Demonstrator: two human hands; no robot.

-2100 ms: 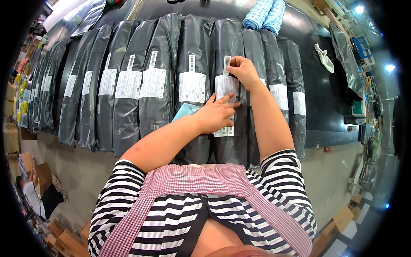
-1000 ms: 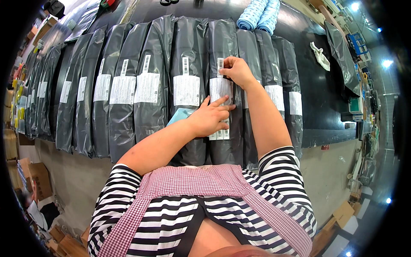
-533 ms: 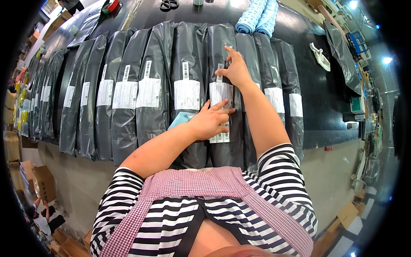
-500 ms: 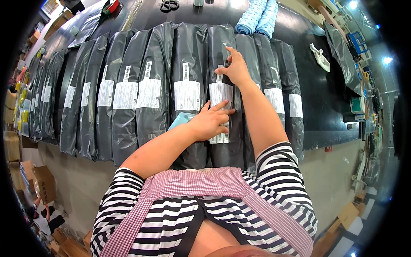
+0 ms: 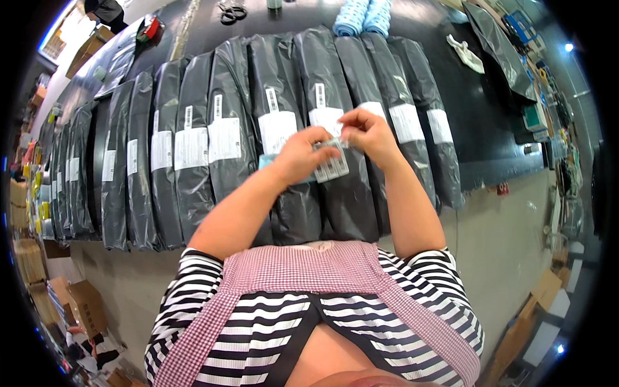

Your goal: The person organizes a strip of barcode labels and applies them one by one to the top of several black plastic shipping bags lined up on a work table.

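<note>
My left hand [image 5: 300,156] is closed round a small sheet of barcode labels [image 5: 333,169], with the thumb lying over its upper part. A light blue piece of sheet [image 5: 265,160] sticks out on the left of the same hand. At the sheet's upper right corner, my right hand [image 5: 373,137] has thumb and fingertips pinched together; whatever is between them is too small to make out. Beneath both hands lies a dark grey plastic parcel [image 5: 349,209]. It bears a white address label [image 5: 324,117], partly covered by my right fingers, and a narrow barcode sticker [image 5: 320,95] above that.
Similar grey parcels [image 5: 193,97] lie side by side along the black table [image 5: 480,138]. At the far side are light blue patterned rolls [image 5: 351,16], scissors [image 5: 232,13] and a red tool [image 5: 149,29]. A white cloth [image 5: 465,54] and loose grey bag [image 5: 500,51] lie right.
My right hand has come down from the parcel's narrow barcode sticker to the corner of the label sheet, its fingers now pinched. My left hand has closed and tilted the sheet. The view has shifted slightly.
</note>
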